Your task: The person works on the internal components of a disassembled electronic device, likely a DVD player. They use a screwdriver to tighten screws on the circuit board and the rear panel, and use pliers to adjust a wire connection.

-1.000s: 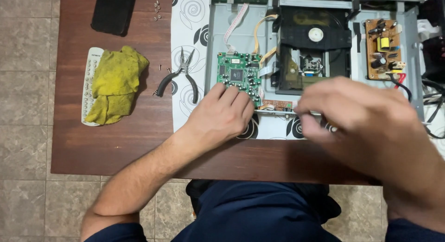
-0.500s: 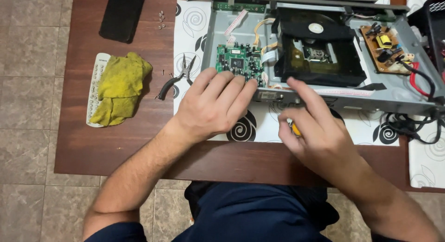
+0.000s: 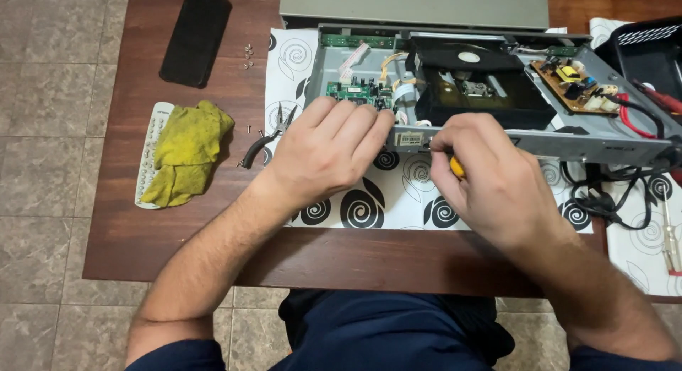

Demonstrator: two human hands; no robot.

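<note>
An opened disc player chassis (image 3: 604, 144) lies on a white mat with black spirals (image 3: 405, 193). Inside it are a green circuit board (image 3: 355, 93), a black disc drive (image 3: 476, 80) and a brown power board (image 3: 572, 76). My left hand (image 3: 330, 147) rests flat on the chassis's near-left corner, fingers over the green board's edge. My right hand (image 3: 497, 176) is closed around a yellow-handled screwdriver (image 3: 457, 166), its tip held against the chassis's front wall.
Black-handled pliers (image 3: 266, 135) lie left of the mat. A yellow cloth (image 3: 188, 149) covers a white remote (image 3: 147, 158). A black case (image 3: 195, 37), small screws (image 3: 248, 55), the grey cover (image 3: 415, 5), a black basket (image 3: 643, 48), black cable (image 3: 604, 197) and another screwdriver (image 3: 668, 229) surround the chassis.
My right hand has moved left and closer to the chassis's front wall with the screwdriver. The left hand stays on the chassis corner. The view has shifted a little.
</note>
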